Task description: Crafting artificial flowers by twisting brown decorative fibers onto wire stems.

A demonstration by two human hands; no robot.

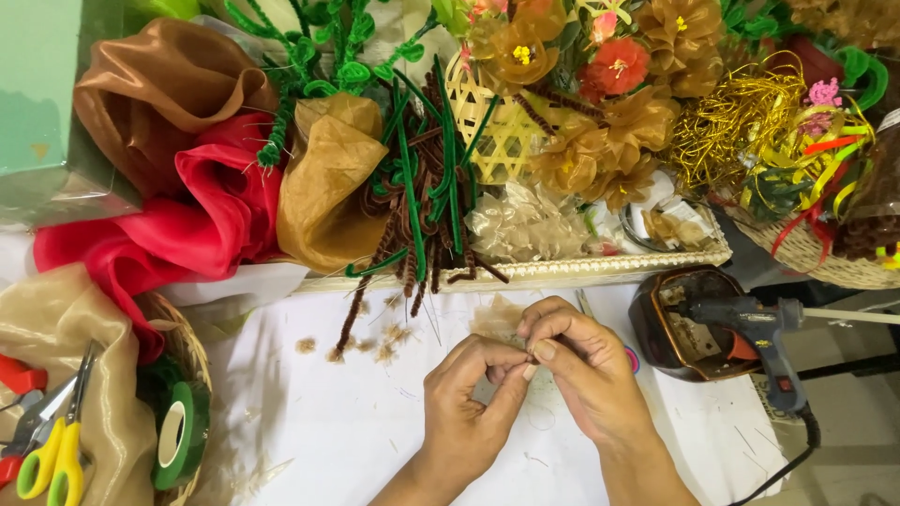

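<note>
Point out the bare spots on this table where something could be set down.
Bare white table lies between the green tape roll and the left hand; a smaller patch sits right of the right hand, below the glue gun. The back is crowded: fabric, pipe cleaners, flower tray.

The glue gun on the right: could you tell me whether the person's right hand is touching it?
Apart. The head view shows bare white table between the right hand and the glue gun.

Both hands, left hand (466,394) and right hand (579,365), pinch a small beige fabric piece (500,321) together over the white table (319,422), near its middle.
</note>
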